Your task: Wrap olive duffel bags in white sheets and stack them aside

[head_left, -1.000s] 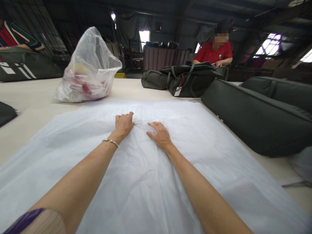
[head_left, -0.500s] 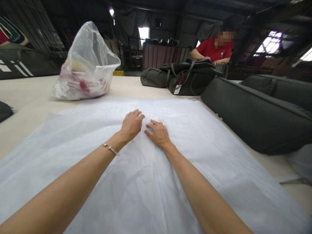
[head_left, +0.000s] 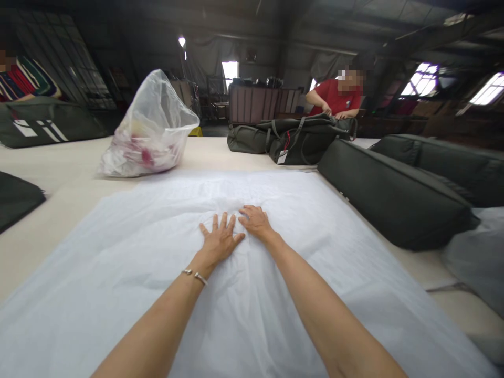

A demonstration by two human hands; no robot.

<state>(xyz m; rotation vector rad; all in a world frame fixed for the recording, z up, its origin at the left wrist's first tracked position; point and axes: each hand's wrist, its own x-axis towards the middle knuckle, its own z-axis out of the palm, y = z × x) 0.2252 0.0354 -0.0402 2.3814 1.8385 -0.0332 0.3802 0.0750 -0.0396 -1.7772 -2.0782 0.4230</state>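
Note:
A large, thin white sheet (head_left: 157,252) lies spread over the table in front of me, with creases running from between my hands towards me. On it, my left hand (head_left: 221,242) rests palm down, its fingers spread wide and a silver bangle on the wrist. Just right of and slightly beyond it, my right hand (head_left: 256,222) touches the sheet with bent fingers that stand a little apart. Neither hand shows anything held. Small ridges in the sheet rise near the fingertips.
A translucent plastic bag (head_left: 151,126) with pinkish contents stands at the far left. Dark green bags (head_left: 394,194) line the right side, and more dark bags (head_left: 307,139) lie at the back near a person in red (head_left: 334,97). Another person in stripes (head_left: 29,79) is at left.
My left hand has come down nearer to me and flattened out, its fingers now spread. The right hand stays at nearly the same spot. My view has tilted up slightly.

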